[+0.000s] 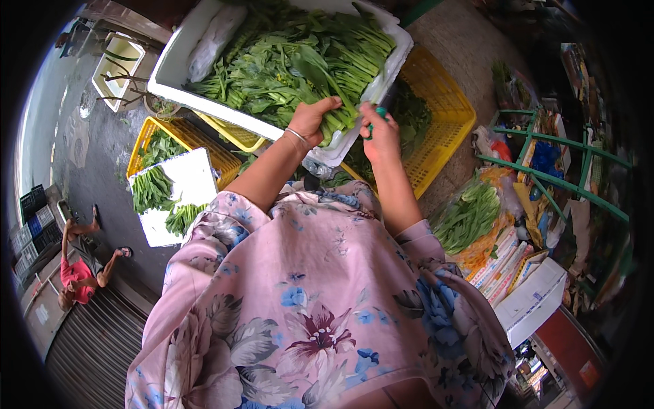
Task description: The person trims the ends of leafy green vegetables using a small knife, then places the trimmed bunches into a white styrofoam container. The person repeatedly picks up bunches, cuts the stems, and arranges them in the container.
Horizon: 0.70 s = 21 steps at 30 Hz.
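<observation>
A white foam box (pixel 219 110) full of leafy green stems (pixel 276 66) stands before me. My left hand (pixel 309 121), with a bracelet at its wrist, grips a few green stalks (pixel 343 118) over the box's near right corner, their cut ends pointing right. Just right of those ends, my right hand (pixel 379 130) is closed around a small tool with green handles (pixel 377 115); its blades are too blurred to make out, so its kind stays unclear.
Right of the box stands a yellow plastic crate (pixel 442 117) holding greens. At left, a white foam lid (pixel 191 179) with bundled greens rests on another yellow crate (pixel 219 158). Bagged greens (pixel 470 214), a cardboard box (pixel 531 299) and a green rack (pixel 557 145) are at right. A person (pixel 79 276) sits far left.
</observation>
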Available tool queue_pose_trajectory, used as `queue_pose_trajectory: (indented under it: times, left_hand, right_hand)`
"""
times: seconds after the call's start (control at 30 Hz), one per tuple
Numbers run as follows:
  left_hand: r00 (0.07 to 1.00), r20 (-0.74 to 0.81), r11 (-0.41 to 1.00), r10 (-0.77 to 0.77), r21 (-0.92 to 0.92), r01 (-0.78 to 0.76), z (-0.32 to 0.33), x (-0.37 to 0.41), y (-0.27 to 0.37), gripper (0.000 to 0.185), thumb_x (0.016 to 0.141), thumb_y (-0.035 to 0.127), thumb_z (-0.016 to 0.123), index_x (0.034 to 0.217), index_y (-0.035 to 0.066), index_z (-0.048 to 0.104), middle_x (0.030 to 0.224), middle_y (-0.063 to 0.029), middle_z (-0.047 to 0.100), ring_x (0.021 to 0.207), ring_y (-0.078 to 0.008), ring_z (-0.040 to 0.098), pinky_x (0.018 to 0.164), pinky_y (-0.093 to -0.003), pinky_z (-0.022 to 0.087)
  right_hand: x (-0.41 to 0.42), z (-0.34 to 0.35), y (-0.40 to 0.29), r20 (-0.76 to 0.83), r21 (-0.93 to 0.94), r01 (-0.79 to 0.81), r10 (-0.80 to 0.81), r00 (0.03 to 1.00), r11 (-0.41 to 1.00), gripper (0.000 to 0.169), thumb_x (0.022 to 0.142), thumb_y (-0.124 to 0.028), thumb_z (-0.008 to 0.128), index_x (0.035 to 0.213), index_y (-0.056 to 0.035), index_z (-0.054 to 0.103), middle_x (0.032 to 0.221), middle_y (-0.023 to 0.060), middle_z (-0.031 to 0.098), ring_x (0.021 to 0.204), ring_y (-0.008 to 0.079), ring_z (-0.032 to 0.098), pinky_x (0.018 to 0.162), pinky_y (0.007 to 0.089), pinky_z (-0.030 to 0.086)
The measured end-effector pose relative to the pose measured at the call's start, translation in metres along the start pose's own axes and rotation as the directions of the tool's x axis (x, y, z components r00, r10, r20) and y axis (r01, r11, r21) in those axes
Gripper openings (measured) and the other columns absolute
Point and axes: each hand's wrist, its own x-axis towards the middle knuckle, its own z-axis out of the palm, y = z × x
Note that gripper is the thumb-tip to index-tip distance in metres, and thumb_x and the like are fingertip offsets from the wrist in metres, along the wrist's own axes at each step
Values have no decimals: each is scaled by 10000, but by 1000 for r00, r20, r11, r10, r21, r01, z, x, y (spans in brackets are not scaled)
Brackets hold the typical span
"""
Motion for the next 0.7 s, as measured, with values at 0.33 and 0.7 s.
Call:
queue_pose_trajectory:
  times: [0.33, 0.7]
  left_hand:
    - [968, 236, 946, -84, -286, 152, -24, -11, 33, 372, 796, 83, 525, 1152, -26, 511, 1000, -131, 591, 899, -237, 581, 845, -361, 463]
    - [957, 281, 929, -73, -330, 168, -50, -18, 51, 286, 807, 83, 522, 1069, -34, 513, 1094, -184, 545, 1042, -298, 527, 947, -424, 398]
  right_hand:
    - [107, 1, -19, 242, -956, 293, -534, 810, 12, 271, 777, -201, 620, 1028, -99, 610, 905, 95, 589, 804, 240, 577, 663, 353, 466]
    - [153, 34, -41, 235, -905, 138, -202, 951, -403, 205, 767, -213, 567, 915, -100, 653, 878, 130, 635, 855, 272, 615, 712, 334, 499]
